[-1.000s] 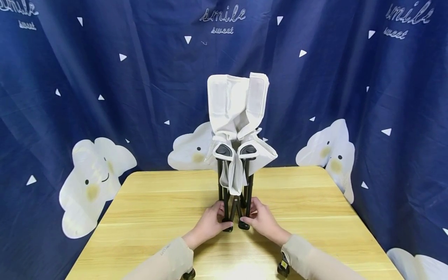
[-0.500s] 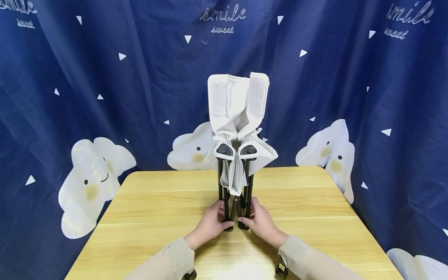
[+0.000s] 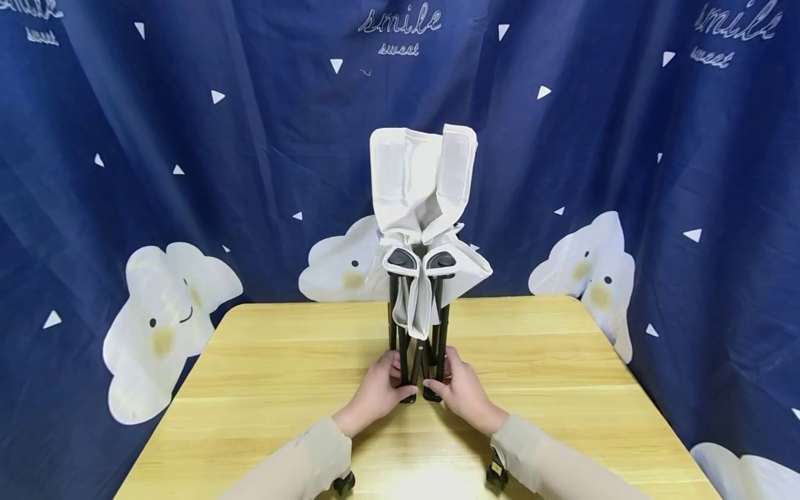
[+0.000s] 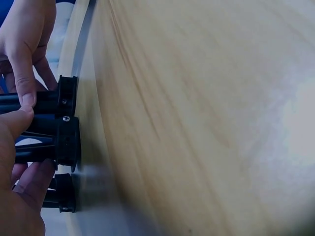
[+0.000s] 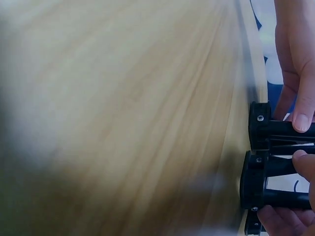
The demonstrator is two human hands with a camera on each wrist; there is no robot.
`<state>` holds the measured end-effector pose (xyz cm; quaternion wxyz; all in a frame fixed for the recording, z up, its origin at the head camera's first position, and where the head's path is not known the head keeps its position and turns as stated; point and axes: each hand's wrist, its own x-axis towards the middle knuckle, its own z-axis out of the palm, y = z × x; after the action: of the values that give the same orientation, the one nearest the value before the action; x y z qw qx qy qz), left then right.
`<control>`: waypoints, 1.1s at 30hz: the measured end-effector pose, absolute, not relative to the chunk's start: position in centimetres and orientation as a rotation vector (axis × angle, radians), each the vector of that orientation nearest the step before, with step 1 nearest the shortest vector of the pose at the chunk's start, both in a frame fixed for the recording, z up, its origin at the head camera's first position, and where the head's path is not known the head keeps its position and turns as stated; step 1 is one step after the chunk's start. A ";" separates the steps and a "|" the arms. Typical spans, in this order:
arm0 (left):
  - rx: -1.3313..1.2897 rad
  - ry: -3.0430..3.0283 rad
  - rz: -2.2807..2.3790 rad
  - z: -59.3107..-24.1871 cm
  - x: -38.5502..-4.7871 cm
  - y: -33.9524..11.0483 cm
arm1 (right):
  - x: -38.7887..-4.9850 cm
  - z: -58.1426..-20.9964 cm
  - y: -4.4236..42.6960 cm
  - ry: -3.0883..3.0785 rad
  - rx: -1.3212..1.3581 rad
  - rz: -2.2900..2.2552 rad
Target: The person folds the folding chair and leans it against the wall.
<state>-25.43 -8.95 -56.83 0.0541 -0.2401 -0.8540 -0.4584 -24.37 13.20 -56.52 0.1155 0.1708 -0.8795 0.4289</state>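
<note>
A folded camp chair [image 3: 390,170] with white fabric and black tube legs [image 3: 403,357] stands upright at the middle of the table. Low on its left side, my left hand [image 3: 370,390] holds the legs, thumb in front and fingers behind. Opposite it, my right hand [image 3: 465,392] grips the right-hand legs in the same way. Black plastic feet [image 4: 68,142] show beside both hands in the left wrist view, and the right wrist view has the same kind of foot [image 5: 253,179] close to the thumb. Some fingers are hidden behind the legs.
The light wooden table [image 3: 281,361] has rounded far corners. Behind it and at both sides hangs a dark blue curtain [image 3: 250,139] with white clouds and triangles, close to the far edge.
Both hands and the chair have shifted slightly up in the head view, the feet most visibly. The chair's feet look a little closer together. The grip of both hands is kept.
</note>
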 end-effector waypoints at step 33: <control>-0.671 -2.580 -1.458 -56.6 -30.1 -8.3 | -28.3 -56.1 12.7 -2.603 0.427 1.173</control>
<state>-30.14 -8.30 -56.59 0.0514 -0.2204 -0.8481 -0.4791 -28.34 12.66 -56.10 0.1270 0.1468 -0.8944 0.4029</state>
